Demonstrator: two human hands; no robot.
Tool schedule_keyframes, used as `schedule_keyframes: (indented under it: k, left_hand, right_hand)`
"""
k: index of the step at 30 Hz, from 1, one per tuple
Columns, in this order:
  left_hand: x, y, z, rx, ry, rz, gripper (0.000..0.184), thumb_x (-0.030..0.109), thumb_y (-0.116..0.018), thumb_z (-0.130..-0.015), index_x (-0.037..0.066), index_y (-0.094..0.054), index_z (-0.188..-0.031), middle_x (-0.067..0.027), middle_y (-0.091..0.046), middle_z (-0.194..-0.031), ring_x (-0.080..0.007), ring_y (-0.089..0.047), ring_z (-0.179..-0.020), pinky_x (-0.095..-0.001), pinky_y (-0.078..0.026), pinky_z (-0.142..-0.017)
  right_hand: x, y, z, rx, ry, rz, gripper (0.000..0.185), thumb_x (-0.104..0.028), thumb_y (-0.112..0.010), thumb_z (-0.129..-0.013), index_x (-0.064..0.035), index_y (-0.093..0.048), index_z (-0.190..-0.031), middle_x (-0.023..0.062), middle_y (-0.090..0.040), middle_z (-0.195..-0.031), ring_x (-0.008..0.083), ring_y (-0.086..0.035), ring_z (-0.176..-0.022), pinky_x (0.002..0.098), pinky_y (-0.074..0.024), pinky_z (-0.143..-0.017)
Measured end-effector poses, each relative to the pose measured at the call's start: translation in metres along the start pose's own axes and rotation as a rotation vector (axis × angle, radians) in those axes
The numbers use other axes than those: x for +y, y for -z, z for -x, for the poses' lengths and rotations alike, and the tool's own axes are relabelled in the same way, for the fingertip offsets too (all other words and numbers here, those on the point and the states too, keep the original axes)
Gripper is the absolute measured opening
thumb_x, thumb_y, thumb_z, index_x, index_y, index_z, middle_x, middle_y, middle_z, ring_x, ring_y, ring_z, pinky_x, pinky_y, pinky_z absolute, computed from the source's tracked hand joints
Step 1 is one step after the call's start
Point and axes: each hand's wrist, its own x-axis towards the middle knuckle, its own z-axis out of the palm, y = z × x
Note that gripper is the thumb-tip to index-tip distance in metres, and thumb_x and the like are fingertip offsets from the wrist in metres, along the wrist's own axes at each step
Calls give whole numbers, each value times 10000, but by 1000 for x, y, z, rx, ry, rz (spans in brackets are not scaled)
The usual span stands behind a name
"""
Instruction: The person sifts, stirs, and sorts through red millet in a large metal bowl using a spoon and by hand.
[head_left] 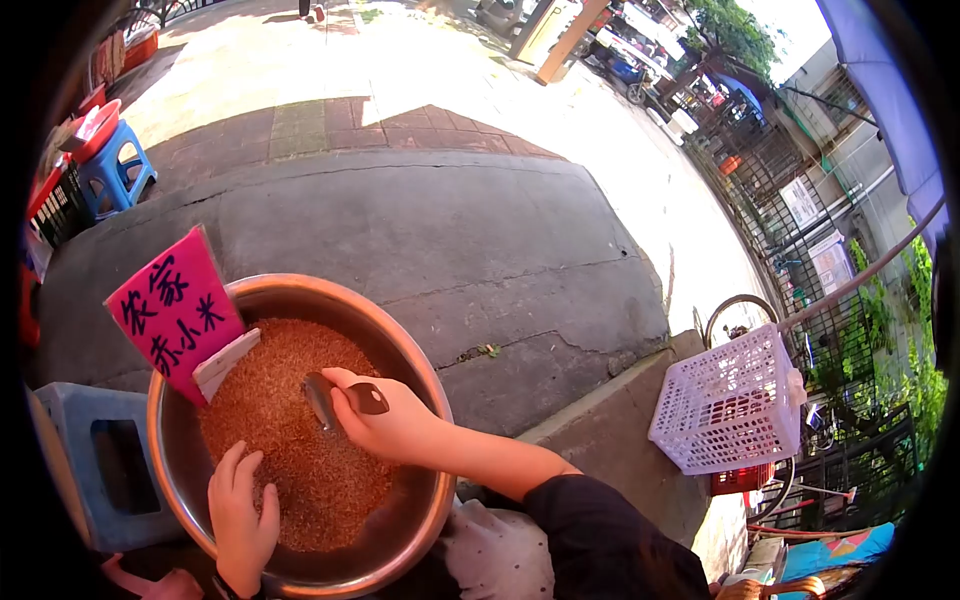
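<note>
A wide metal basin holds reddish-brown grain. Over the middle of the grain, my right hand is closed around the brown handle of a metal scoop. The scoop's head is down at the grain, and part of it is hidden by my fingers. My left hand is at the near left side of the basin, fingers stretched and apart, close above or touching the grain; it holds nothing. A pink sign with black handwriting stands in the basin's left side, against a pale slat.
A blue-grey stool is left of the basin. A blue stool bearing a red basin stands further off at upper left. To the right is a lilac plastic crate by a bicycle wheel. Grey paving stretches ahead.
</note>
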Motion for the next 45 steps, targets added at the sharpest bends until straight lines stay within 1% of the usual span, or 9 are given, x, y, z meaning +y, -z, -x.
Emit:
schedule_keyframes:
  k: [4, 7, 12, 16, 21, 30, 34, 39, 45]
  left_hand:
    - [-12, -19, -3, -29, 175, 123, 477, -11, -519, -786, 8, -422, -1252, -210, -327, -1368, -368, -323, -1269, -400, -270, -1047]
    - [-27, -38, -6, -54, 158, 219, 542, -5, -496, -810, 18, -334, -1327, -202, -262, -1410, -352, -263, -1310, -400, -226, -1073]
    - [-42, -51, -8, -32, 177, 246, 566, 13, -506, -792, -26, -321, -1326, -226, -275, -1399, -372, -289, -1290, -405, -223, -1074]
    - [-53, -48, -6, -2, 247, 84, 559, 13, -507, -791, -30, -329, -1319, -229, -302, -1385, -374, -303, -1282, -399, -239, -1069]
    - [-81, -55, 7, -139, 443, -236, 502, 161, -518, -795, -41, -397, -1238, -231, -495, -1183, -402, -524, -1002, -453, -427, -845]
    - [-75, -50, 4, -347, 457, -227, 381, 168, -483, -793, -73, -437, -1084, -283, -516, -1072, -433, -544, -920, -482, -443, -780]
    - [-76, -50, 1, -502, 489, -220, 327, 185, -478, -778, -78, -483, -972, -303, -546, -977, -455, -547, -880, -494, -442, -773]
    - [-59, -42, -5, -634, 504, -120, 395, 278, -453, -763, -73, -631, -747, -304, -581, -817, -441, -581, -820, -478, -448, -769]
    - [-56, -44, -11, -1041, 518, 47, 433, 315, -444, -786, -79, -620, -821, -287, -603, -839, -410, -589, -836, -436, -455, -747]
  right_hand:
    - [5, -13, -5, 75, 100, -146, 245, -55, -509, -859, -2, -528, -1097, 171, -624, -809, 287, -627, -690, 343, -489, -604]
    - [11, -31, -7, 124, 192, -231, 249, -58, -505, -868, -8, -506, -1112, 167, -621, -806, 269, -626, -669, 333, -479, -582]
    - [41, -53, -14, 50, 67, -371, 234, -93, -469, -910, -20, -501, -1130, 156, -620, -909, 243, -629, -783, 317, -483, -694]
    - [39, -32, -21, 160, 2, -139, 223, -76, -458, -911, -16, -495, -1122, 159, -617, -860, 281, -617, -800, 324, -477, -699]
    - [61, -34, -29, 269, 186, 15, 229, -63, -527, -852, -47, -534, -1080, 142, -578, -788, 324, -577, -738, 402, -473, -637]
    - [50, -26, -25, 255, 237, 429, 340, -83, -621, -731, -121, -593, -1068, 30, -531, -778, 192, -575, -710, 309, -461, -544]
    - [53, -34, -19, 146, 166, 614, 391, -103, -644, -691, -110, -591, -1078, 18, -537, -850, 182, -575, -756, 298, -475, -558]
    - [57, -41, -13, -127, -38, 745, 267, -81, -619, -702, -62, -577, -964, 101, -543, -831, 236, -600, -774, 333, -507, -580]
    - [39, -41, -8, -347, -172, 719, 119, -134, -586, -727, -28, -635, -748, 131, -631, -721, 232, -654, -669, 330, -526, -571]
